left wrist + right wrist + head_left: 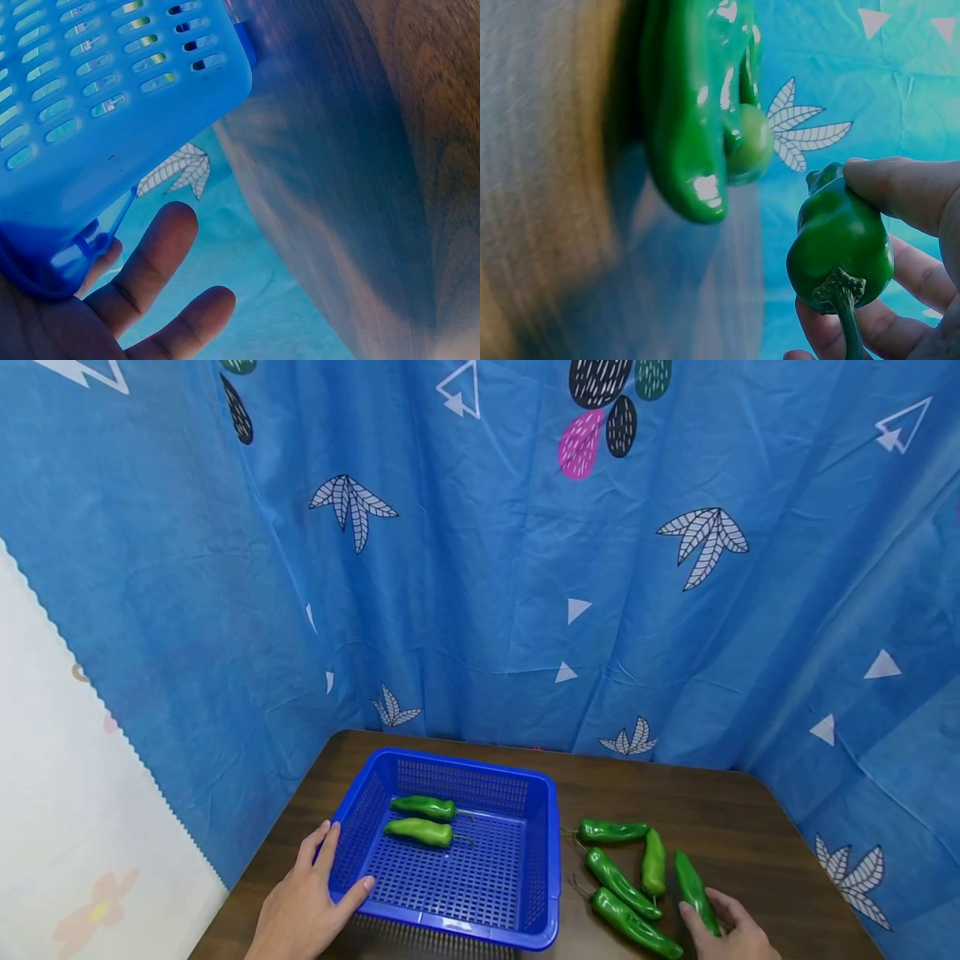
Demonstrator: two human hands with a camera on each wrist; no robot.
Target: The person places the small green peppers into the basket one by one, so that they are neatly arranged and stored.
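Note:
My left hand (303, 885) rests at the near left corner of a blue plastic basket (557, 860), thumb over the front rim, other fingers along the left side. In the left wrist view, two fingers (161, 247) stretch out apart from the basket wall (112, 161). Two green peppers (423, 807) (420, 832) lie inside, the nearer one lighter. At the lower right, my right hand (735, 935) holds a dark green pepper (695, 893) between thumb and fingers. The right wrist view shows this pepper (840, 240) stem end toward the camera.
Several more green peppers (622, 881) lie on the brown wooden table (765, 852) between the basket and my right hand. A blue patterned curtain (480, 568) hangs behind the table, and a pale cloth (75, 777) is at the left.

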